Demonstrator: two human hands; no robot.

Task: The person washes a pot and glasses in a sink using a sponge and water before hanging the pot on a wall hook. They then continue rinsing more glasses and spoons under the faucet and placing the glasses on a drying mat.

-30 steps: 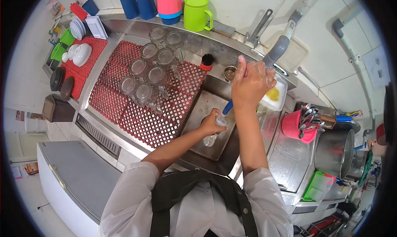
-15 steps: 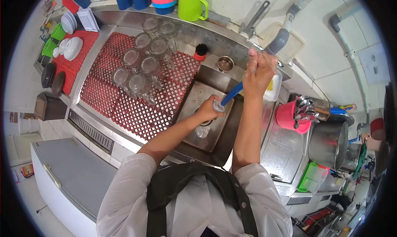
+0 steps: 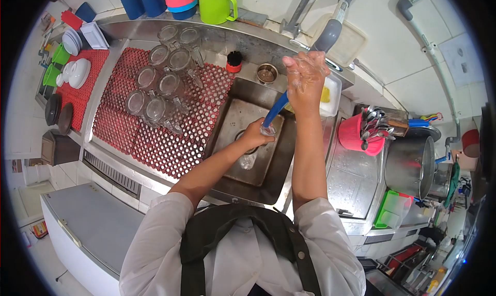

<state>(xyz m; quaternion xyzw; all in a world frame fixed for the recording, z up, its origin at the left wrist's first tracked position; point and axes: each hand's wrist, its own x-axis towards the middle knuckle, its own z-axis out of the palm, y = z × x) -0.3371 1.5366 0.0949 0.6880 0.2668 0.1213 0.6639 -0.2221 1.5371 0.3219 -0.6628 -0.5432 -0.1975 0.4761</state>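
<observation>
Head view: a steel sink (image 3: pixel 276 185), with a red mat (image 3: pixel 192 147) next to it bearing several glass mugs (image 3: pixel 169 84)
Left hand (image 3: pixel 253 136): closed around a clear glass (image 3: pixel 269 131), its fingers hiding most of it, over the sink
Right hand (image 3: pixel 307 81): raised near the grey tap (image 3: pixel 328 35), suds on it, thumb apart from the fingers; whether it grips anything, I cannot tell
Blue tube (image 3: pixel 276 109): slants down to the clear glass, upper end hidden behind the right hand and wrist
Step in hand: likely washing or rinsing the inside of the clear glass
Next move: seems to call for a steady left grip, glass and tube kept lined up
</observation>
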